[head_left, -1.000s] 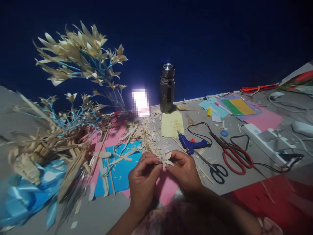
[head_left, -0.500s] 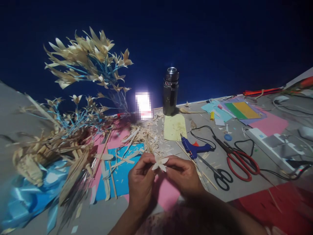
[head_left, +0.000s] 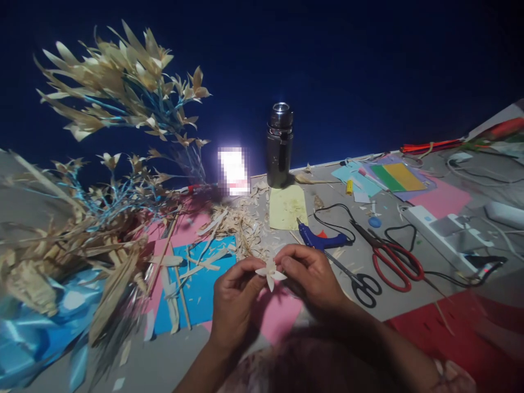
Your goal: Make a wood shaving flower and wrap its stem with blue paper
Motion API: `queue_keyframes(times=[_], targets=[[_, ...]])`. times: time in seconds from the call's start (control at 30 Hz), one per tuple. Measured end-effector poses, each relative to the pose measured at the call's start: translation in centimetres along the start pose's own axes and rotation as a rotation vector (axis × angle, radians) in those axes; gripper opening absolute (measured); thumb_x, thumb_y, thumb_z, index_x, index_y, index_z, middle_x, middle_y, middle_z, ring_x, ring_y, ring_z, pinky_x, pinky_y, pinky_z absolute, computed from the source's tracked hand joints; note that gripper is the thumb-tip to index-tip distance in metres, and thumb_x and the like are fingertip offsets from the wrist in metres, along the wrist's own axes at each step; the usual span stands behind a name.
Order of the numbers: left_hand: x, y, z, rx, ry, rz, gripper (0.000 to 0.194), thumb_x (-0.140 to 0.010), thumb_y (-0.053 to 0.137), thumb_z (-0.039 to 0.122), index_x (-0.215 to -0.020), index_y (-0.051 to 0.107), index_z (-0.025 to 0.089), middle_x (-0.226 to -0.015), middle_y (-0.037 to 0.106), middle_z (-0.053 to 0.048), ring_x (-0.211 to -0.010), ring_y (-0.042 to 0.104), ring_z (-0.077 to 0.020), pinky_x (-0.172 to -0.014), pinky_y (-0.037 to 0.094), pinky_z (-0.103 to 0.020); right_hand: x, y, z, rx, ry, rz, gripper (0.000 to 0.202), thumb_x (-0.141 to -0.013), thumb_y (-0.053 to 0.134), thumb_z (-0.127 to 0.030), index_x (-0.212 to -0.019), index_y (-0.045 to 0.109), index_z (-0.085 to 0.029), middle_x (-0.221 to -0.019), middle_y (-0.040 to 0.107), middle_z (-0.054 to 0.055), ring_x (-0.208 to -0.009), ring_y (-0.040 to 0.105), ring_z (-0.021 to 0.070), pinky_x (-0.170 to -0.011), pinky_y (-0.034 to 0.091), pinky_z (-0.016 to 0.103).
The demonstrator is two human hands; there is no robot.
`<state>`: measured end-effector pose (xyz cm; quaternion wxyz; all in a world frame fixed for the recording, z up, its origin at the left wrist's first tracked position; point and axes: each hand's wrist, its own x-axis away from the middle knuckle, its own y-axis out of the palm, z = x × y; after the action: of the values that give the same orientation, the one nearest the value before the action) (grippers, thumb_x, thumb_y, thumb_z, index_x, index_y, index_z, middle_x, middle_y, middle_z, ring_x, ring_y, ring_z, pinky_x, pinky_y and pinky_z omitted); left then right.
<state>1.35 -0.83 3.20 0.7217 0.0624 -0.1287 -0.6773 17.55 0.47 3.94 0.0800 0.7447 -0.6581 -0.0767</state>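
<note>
A small pale flower [head_left: 271, 274] with pointed petals, apparently of dried husk, is held up between my two hands. My left hand [head_left: 236, 299] pinches it from the left side with thumb and forefinger. On the right, my right hand [head_left: 310, 277] has its fingers closed at the flower's upper right edge. What lies behind the petals is hidden. Below the hands is a pink sheet [head_left: 278, 316]. Just beyond my right hand lies a blue glue gun [head_left: 323, 239], with black-handled scissors [head_left: 365, 288] and red-handled scissors [head_left: 395, 266] beside it.
Blue-stemmed husk flowers [head_left: 135, 82] rise at the left above dry husks [head_left: 110, 284]. Husk scraps [head_left: 241, 221] litter a blue sheet [head_left: 200, 305]. A dark flask [head_left: 280, 150] stands at the back behind a yellow paper [head_left: 287, 208]. A power strip [head_left: 442, 240] lies right.
The view has shifted slightly, so the table things sit further left. My right hand has risen a little and re-curled its fingers at the flower, which has turned slightly.
</note>
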Motion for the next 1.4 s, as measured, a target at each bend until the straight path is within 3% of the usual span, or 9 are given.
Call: queue_keyframes(times=[0.17, 0.47, 0.83, 0.93, 1.13, 1.23, 1.4], targets=[[0.0, -0.4, -0.5, 0.007, -0.055, -0.012, 0.015, -0.069, 0.09, 0.027, -0.076, 0.079, 0.021, -0.078, 0.074, -0.001, -0.069, 0.064, -0.0143, -0.065, 0.051, -0.023, -0.4, -0.4, -1.1, 0.021, 0.026, -0.093, 0.022, -0.085, 0.074, -0.037, -0.077, 0.071, -0.017, -0.067, 0.063, -0.001, -0.06, 0.055, 0.0125, -0.059, 0.044, 0.024], [-0.6, 0.0, -1.4, 0.149, -0.031, 0.155, 0.018, -0.055, 0.094, 0.022, -0.062, 0.077, 0.021, -0.074, 0.073, 0.0, -0.072, 0.065, -0.0152, -0.07, 0.051, -0.025, 0.1, 0.3, -0.4, 0.031, 0.007, 0.037, 0.021, -0.083, 0.074, -0.03, -0.068, 0.068, -0.016, -0.06, 0.057, -0.002, -0.054, 0.046, 0.0104, -0.052, 0.036, 0.023], [-0.3, -0.7, -1.7, 0.017, 0.072, 0.032, 0.01, -0.07, 0.089, 0.023, -0.07, 0.079, 0.022, -0.082, 0.073, -0.003, -0.079, 0.066, -0.0184, -0.072, 0.051, -0.027, -0.3, 0.1, -0.5, -0.039, 0.139, -0.031, 0.02, -0.082, 0.073, -0.029, -0.067, 0.066, -0.017, -0.05, 0.045, -0.007, -0.045, 0.034, 0.0074, -0.045, 0.028, 0.022], [-0.3, -0.6, -1.5, 0.037, 0.08, 0.023, 0.009, -0.071, 0.088, 0.023, -0.07, 0.079, 0.022, -0.082, 0.074, -0.002, -0.079, 0.067, -0.0177, -0.073, 0.051, -0.027, -0.2, 0.3, -0.7, -0.022, 0.122, -0.016, 0.021, -0.083, 0.073, -0.031, -0.068, 0.068, -0.017, -0.049, 0.045, -0.007, -0.045, 0.036, 0.0079, -0.045, 0.029, 0.022], [-0.4, 0.0, -1.1, 0.144, -0.017, 0.03, 0.013, -0.068, 0.09, 0.021, -0.068, 0.076, 0.02, -0.076, 0.072, -0.001, -0.07, 0.065, -0.0153, -0.066, 0.051, -0.024, 0.1, 0.3, -1.2, 0.131, -0.035, 0.056, 0.019, -0.084, 0.073, -0.033, -0.076, 0.075, -0.016, -0.064, 0.064, 0.001, -0.057, 0.053, 0.0122, -0.052, 0.039, 0.023], [-0.4, 0.4, -0.7, 0.195, -0.059, 0.029, 0.017, -0.065, 0.092, 0.022, -0.065, 0.075, 0.019, -0.075, 0.073, -0.001, -0.068, 0.065, -0.0148, -0.064, 0.051, -0.023, 0.1, 0.1, -1.1, 0.16, -0.106, 0.093, 0.017, -0.086, 0.071, -0.031, -0.076, 0.076, -0.017, -0.067, 0.066, 0.002, -0.061, 0.056, 0.0137, -0.054, 0.041, 0.023], [-0.3, 0.6, -0.4, 0.293, -0.149, 0.044, 0.026, -0.054, 0.097, 0.024, -0.062, 0.073, 0.019, -0.071, 0.072, 0.0, -0.062, 0.064, -0.0134, -0.062, 0.052, -0.023, 0.3, -0.1, -0.1, 0.127, -0.012, 0.049, 0.014, -0.085, 0.072, -0.03, -0.081, 0.076, -0.017, -0.068, 0.067, 0.001, -0.06, 0.057, 0.0136, -0.054, 0.042, 0.024]])
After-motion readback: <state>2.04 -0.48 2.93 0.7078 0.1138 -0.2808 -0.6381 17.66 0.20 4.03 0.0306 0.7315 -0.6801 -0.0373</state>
